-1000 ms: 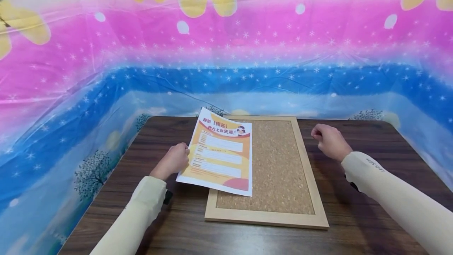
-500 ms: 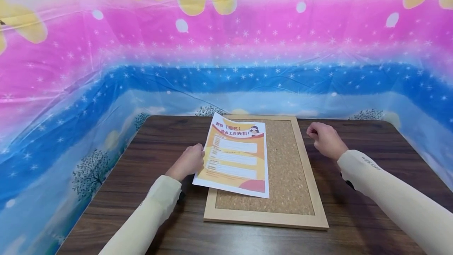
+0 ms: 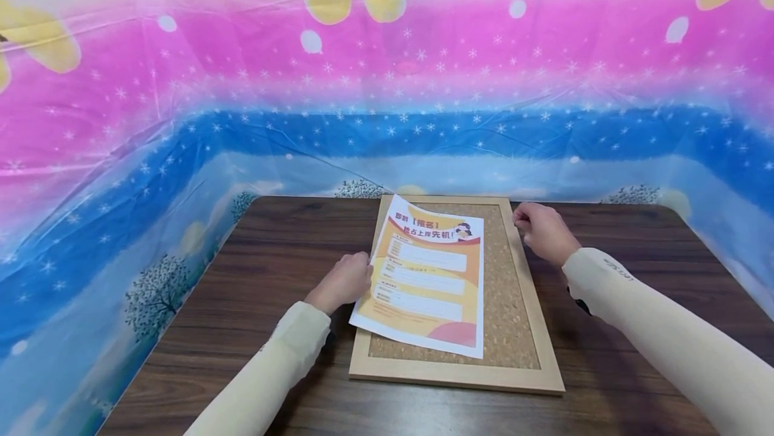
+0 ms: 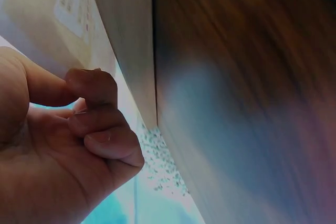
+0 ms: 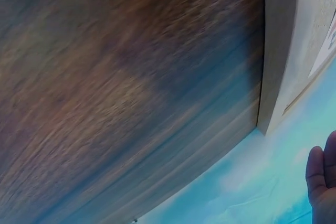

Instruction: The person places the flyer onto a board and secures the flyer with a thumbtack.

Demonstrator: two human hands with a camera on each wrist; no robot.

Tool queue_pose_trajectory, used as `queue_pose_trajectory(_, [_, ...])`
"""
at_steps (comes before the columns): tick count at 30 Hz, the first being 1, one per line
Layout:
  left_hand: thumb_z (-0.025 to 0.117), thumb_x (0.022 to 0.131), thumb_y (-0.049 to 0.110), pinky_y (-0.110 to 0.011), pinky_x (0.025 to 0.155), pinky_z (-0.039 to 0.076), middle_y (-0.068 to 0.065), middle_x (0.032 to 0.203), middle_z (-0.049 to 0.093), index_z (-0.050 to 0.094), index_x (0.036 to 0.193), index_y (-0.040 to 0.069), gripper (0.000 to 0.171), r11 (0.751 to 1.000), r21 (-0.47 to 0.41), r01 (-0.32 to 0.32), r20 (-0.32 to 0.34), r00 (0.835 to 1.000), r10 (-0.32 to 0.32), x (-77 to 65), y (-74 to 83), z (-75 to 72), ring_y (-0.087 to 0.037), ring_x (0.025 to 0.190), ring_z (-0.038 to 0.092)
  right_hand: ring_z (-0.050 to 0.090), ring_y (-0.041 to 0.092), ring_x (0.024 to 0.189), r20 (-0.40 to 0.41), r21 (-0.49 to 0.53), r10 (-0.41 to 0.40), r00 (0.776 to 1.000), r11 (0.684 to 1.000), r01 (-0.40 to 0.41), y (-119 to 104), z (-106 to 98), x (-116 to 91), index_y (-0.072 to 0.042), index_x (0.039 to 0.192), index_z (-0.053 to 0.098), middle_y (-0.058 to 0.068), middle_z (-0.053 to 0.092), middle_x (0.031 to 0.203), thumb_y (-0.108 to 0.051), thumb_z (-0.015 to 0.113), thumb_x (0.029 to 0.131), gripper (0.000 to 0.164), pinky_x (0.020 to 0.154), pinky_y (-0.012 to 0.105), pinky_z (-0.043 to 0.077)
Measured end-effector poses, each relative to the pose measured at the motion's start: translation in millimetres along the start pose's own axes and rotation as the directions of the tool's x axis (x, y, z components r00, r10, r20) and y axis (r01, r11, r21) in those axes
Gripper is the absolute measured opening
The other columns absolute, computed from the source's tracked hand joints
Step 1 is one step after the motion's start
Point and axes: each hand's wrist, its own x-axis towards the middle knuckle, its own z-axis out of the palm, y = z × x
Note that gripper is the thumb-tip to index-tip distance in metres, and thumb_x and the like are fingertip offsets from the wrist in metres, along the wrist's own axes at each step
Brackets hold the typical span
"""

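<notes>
A printed flyer [image 3: 426, 281], yellow and orange with white boxes and Chinese lettering, hovers tilted over a cork board [image 3: 510, 288] with a pale wood frame. My left hand [image 3: 343, 281] pinches the flyer by its left edge. In the left wrist view, thumb and forefinger meet at the sheet's edge and the other fingers [image 4: 105, 142] are curled in. To the board's right, above its upper right edge, my right hand [image 3: 547, 233] hangs with bent fingers. Whether anything small sits between them is hidden. Only a few of its fingertips [image 5: 316, 169] show in the right wrist view.
The board lies on a dark wood-grain table [image 3: 266, 241], its far edge near the table's back edge. A cloth backdrop [image 3: 387, 134] in pink and blue, with snowflakes and butterflies, surrounds the back and sides.
My left hand has carried the flyer to the right, from partly over the table to mostly over the cork board. The right hand has shifted a little left, closer to the board.
</notes>
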Motion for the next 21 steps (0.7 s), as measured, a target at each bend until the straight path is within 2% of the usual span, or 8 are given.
queue_pose_trajectory(5, [0.046,0.098,0.012,-0.031,0.054,0.043,-0.007,0.070,0.053,0.058,0.088,-0.001,0.020,0.999,0.028,-0.021,-0.021,1.000,0.021,-0.8,10.0,4.6,-0.020,0.060,0.052,0.050,0.024,0.072,-0.017,-0.026,-0.005,1.000,1.000,0.004,-4.4,6.8,8.0,-0.001,0.097,0.057,0.016,0.059,0.090,0.003,0.052,0.094,0.007,0.062,0.038,0.043])
queue_pose_trajectory(11, [0.044,0.098,0.014,-0.028,0.046,0.039,-0.007,0.060,0.052,0.056,0.068,0.006,0.033,0.998,0.056,-0.013,-0.011,1.000,0.014,-3.4,14.9,6.7,-0.019,0.049,0.048,0.050,0.026,0.074,-0.014,-0.027,0.017,1.000,0.999,-0.017,-10.5,12.1,16.0,0.000,0.097,0.058,0.016,0.059,0.089,0.002,0.053,0.094,0.006,0.066,0.040,0.045])
queue_pose_trajectory(13, [0.045,0.098,0.014,-0.028,0.045,0.038,-0.007,0.059,0.052,0.058,0.069,0.005,0.033,0.999,0.046,-0.005,-0.004,1.000,0.005,-4.4,15.7,7.4,-0.018,0.047,0.047,0.052,0.026,0.076,-0.015,-0.026,0.023,1.000,0.999,-0.023,-11.7,14.0,18.3,0.000,0.097,0.059,0.016,0.060,0.090,0.002,0.054,0.094,0.006,0.068,0.042,0.046])
queue_pose_trajectory(17, [0.048,0.097,0.015,-0.027,0.043,0.038,-0.004,0.061,0.054,0.063,0.084,0.001,0.024,1.000,0.024,-0.001,-0.001,1.000,0.001,-6.0,17.9,10.5,-0.016,0.046,0.048,0.053,0.025,0.075,-0.032,-0.021,0.008,0.999,1.000,-0.008,-13.1,18.0,23.1,0.000,0.096,0.060,0.016,0.061,0.089,0.002,0.055,0.093,0.006,0.067,0.041,0.046])
queue_pose_trajectory(21, [0.050,0.095,0.015,-0.028,0.045,0.039,-0.005,0.065,0.057,0.065,0.089,0.000,0.022,0.995,0.092,-0.048,-0.023,0.998,0.050,-6.3,21.7,14.2,-0.016,0.049,0.049,0.052,0.024,0.072,-0.042,-0.008,-0.008,0.999,1.000,0.008,-16.6,22.7,29.4,0.001,0.094,0.061,0.014,0.060,0.086,0.001,0.057,0.092,0.005,0.064,0.040,0.045])
